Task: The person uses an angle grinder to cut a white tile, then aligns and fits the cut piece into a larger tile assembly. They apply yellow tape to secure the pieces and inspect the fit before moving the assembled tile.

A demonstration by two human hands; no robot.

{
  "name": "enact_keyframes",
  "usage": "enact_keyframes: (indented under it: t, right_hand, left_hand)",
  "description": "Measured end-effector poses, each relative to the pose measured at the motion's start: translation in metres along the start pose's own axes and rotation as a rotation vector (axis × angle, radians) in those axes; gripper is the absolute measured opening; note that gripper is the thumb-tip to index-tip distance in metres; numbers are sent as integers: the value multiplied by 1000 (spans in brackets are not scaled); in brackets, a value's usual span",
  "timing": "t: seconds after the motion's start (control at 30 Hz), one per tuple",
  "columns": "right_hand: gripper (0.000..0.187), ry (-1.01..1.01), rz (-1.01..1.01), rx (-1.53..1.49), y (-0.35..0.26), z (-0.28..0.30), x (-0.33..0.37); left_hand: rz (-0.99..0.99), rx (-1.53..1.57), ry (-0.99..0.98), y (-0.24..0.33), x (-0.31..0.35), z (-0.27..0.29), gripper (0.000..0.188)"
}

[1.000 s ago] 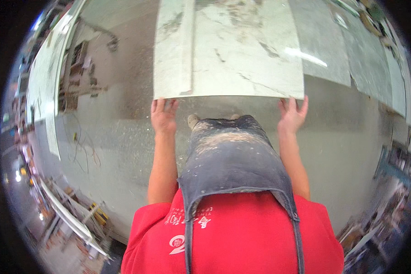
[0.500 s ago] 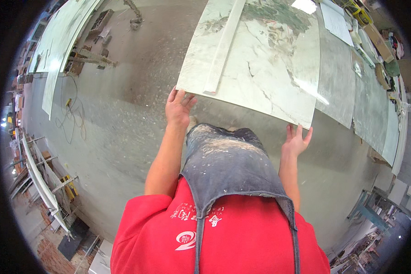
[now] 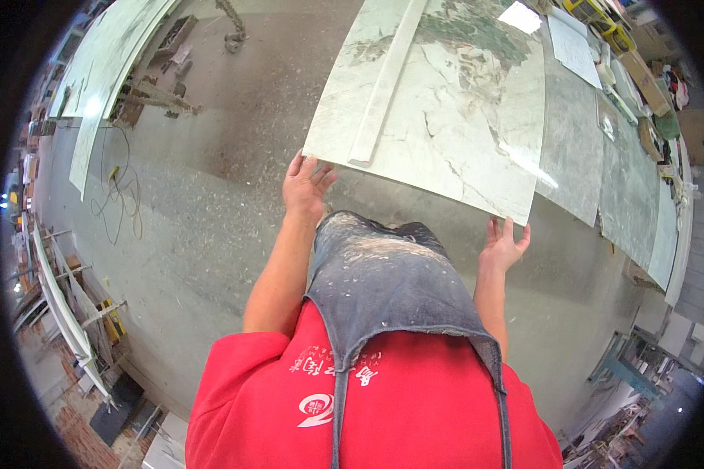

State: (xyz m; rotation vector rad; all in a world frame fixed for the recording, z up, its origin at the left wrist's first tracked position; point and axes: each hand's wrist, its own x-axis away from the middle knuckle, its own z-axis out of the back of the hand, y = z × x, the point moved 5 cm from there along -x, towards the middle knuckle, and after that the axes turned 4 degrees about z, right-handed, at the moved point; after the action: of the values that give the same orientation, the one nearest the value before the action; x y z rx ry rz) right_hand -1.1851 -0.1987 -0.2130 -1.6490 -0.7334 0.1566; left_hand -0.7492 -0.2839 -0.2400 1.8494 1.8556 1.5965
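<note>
A large marble-patterned slab (image 3: 461,133), pale with green and brown veining, stretches away in front of me. My left hand (image 3: 307,189) holds its near left corner, fingers at the edge. At the near right corner, my right hand (image 3: 504,248) grips the same edge, fingertips curled up past it. The parts of both hands beneath the slab are hidden. A long narrow pale strip (image 3: 385,94) lies lengthwise on the slab's left side, its near end close to my left hand. Toward the far right, a small white sheet (image 3: 519,17) rests on top.
Grey slabs (image 3: 579,156) stand along the right, with papers (image 3: 574,53) and clutter on them. Pale panels (image 3: 102,74) are at the far left. A loose cable (image 3: 119,207) lies on the dusty floor. A rack with a long white piece (image 3: 59,297) stands at left.
Both hands keep their hold on the slab. The slab's near right corner and my right hand have shifted slightly left; the rest of the view has moved a little too.
</note>
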Motion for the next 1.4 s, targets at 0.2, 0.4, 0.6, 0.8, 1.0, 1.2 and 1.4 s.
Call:
enact_keyframes:
  t: [0.2, 0.4, 0.6, 0.8, 1.0, 1.2, 1.4]
  right_hand:
    - [61, 5, -11, -12, 1, 5, -4]
    - [64, -1, -5, 7, 4, 8, -10]
    - [63, -4, -5, 2, 5, 7, -8]
    - [63, -30, -17, -1, 6, 7, -6]
    - [66, 16, 29, 5, 14, 7, -13]
    - [65, 38, -31, -104, 9, 1, -12]
    - [66, 58, -52, -164, 4, 7, -10]
  left_hand:
    - [9, -20, 8, 4, 7, -7, 48]
    - [7, -11, -10, 1, 5, -6, 50]
    - [-14, -15, -24, -1, 1, 1, 57]
    - [-13, -18, -9, 4, 3, -3, 47]
    - [-68, -58, -167, -3, -19, 8, 34]
    - [-20, -48, -173, 0, -22, 21, 45]
    - [18, -107, -198, 1, -35, 22, 46]
